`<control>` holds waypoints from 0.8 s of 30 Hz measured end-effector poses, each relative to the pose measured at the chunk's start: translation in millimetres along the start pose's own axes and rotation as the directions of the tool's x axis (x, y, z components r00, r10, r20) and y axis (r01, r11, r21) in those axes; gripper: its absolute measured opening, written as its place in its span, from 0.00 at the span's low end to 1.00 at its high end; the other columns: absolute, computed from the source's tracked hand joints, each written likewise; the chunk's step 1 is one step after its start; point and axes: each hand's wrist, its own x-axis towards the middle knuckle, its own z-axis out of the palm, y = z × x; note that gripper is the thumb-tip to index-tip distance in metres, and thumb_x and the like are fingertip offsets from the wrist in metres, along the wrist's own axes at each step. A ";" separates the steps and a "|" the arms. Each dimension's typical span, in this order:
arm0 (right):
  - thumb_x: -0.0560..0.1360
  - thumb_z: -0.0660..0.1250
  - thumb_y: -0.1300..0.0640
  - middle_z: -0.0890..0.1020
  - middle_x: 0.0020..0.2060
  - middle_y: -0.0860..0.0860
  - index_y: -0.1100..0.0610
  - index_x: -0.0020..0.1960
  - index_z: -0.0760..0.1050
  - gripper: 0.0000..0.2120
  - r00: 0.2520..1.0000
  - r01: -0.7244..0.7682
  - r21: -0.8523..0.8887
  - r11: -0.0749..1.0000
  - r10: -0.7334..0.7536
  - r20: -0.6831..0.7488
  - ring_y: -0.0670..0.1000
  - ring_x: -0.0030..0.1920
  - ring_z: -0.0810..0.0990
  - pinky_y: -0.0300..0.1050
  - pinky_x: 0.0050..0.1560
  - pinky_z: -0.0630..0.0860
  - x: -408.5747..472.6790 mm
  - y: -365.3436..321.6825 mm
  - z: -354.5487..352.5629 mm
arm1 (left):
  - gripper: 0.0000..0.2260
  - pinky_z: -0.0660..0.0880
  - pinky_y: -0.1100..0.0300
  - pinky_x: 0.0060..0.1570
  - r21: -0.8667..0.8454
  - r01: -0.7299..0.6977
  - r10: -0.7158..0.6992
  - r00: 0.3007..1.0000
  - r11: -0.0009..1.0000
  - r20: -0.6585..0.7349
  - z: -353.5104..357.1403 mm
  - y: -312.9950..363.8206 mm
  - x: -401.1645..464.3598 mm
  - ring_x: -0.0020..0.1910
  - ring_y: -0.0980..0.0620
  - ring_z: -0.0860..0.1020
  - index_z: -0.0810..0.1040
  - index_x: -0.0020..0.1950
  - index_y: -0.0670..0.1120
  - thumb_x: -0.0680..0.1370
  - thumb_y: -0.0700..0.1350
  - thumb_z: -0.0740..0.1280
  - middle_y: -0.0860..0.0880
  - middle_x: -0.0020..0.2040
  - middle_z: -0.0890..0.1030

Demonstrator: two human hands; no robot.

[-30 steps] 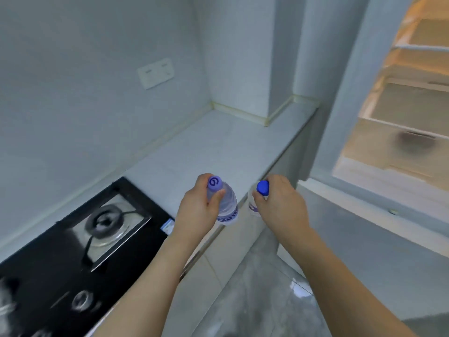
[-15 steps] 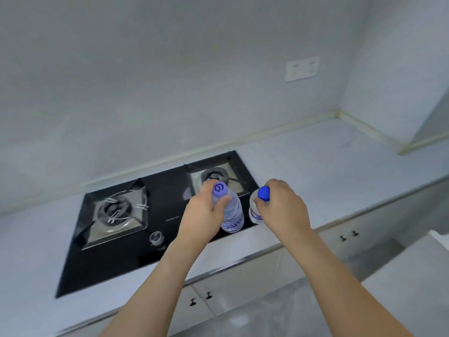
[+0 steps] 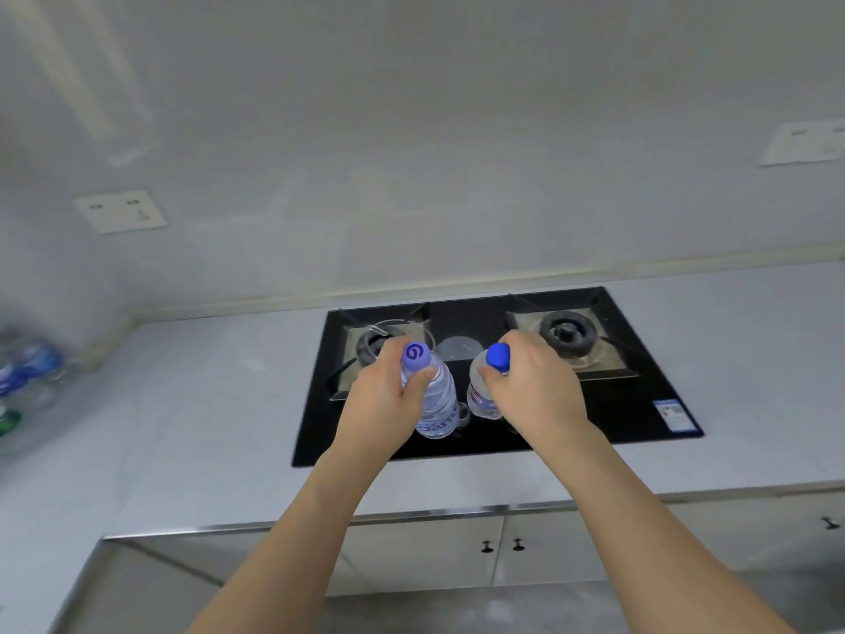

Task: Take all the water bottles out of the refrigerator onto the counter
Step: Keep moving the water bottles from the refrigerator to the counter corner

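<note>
Left hand [image 3: 382,400]: fingers curled round the neck of a clear bottle [image 3: 436,404] with a purple cap, held above the stove [image 3: 640,418].
Right hand [image 3: 532,395]: grips a second bottle [image 3: 480,398], blue cap, just beside the first.
Worktop [image 3: 205,427]: pale, surrounding the black stove.
Far left: blurred bottles [image 3: 27,377] standing on the worktop.
</note>
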 end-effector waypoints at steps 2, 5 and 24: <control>0.75 0.65 0.50 0.74 0.45 0.50 0.55 0.50 0.71 0.09 1.000 0.023 0.018 1.000 -0.023 0.021 0.52 0.38 0.76 0.45 0.37 0.72 0.7 -26.7 17.2 | 0.14 0.67 0.70 0.34 0.005 0.028 -0.028 0.999 1.000 -0.025 -21.2 -23.3 -2.6 0.37 0.58 0.74 0.70 0.64 0.50 0.80 0.50 0.63 0.54 0.46 0.78; 0.76 0.65 0.50 0.75 0.46 0.50 0.55 0.52 0.71 0.11 0.996 0.060 0.007 0.998 -0.060 0.060 0.52 0.39 0.77 0.46 0.39 0.75 0.3 -62.5 40.6 | 0.12 0.65 0.68 0.32 0.009 0.072 -0.072 0.995 0.997 -0.065 -48.3 -55.6 -6.1 0.33 0.57 0.72 0.70 0.62 0.51 0.80 0.50 0.63 0.53 0.42 0.77; 0.75 0.66 0.49 0.75 0.43 0.49 0.54 0.51 0.71 0.10 0.952 0.221 0.046 0.974 -0.226 0.206 0.49 0.40 0.77 0.46 0.43 0.78 110.5 -151.3 136.5 | 0.14 0.72 0.64 0.38 0.030 0.276 -0.267 0.947 0.961 -0.179 -99.3 -157.7 81.4 0.44 0.50 0.77 0.68 0.64 0.50 0.80 0.52 0.63 0.52 0.50 0.77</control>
